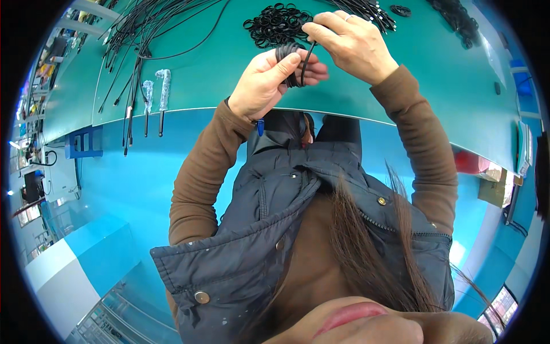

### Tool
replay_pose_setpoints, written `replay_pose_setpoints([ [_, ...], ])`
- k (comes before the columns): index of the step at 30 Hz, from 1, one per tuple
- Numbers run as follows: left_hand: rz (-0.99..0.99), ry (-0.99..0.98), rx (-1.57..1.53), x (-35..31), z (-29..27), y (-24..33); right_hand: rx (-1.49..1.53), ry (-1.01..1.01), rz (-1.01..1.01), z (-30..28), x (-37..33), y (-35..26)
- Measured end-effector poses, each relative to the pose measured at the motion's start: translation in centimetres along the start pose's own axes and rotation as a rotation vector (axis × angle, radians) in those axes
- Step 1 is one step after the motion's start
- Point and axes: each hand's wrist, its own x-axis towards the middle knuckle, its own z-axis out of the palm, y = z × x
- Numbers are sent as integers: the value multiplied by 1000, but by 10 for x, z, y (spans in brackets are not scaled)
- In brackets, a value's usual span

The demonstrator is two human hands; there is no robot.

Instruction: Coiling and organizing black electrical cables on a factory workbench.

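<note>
My left hand (pixel 269 80) grips a coiled black cable bundle (pixel 290 56) over the near edge of the green table (pixel 217 74), with the fingers wrapped around the coil. My right hand (pixel 349 43) pinches the loose end of the same cable just right of the coil, and the strand hangs down between both hands. A pile of small black rubber rings (pixel 276 24) lies on the table right behind the hands.
Several long black cables (pixel 137 40) lie spread at the table's left, some hanging over the edge, with two plastic-wrapped pieces (pixel 163 86). More black parts (pixel 458 20) lie at the far right. A blue floor, a blue stool (pixel 83 143) and shelving lie below.
</note>
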Motion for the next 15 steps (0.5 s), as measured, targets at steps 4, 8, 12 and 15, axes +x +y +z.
replay_pose_setpoints([
  [4, 133, 191, -8, 6, -8, -4, 50, -315, 80, -4, -24, -1],
  [8, 164, 206, 39, 7, -8, 3, 93, -442, 99, -3, -55, -3],
  [12, 106, 102, 111, -1, 6, 6, 212, -248, 172, 3, -54, -2],
  [15, 5, -31, 202, -4, 13, 7, 403, 318, 321, 19, -28, -2],
])
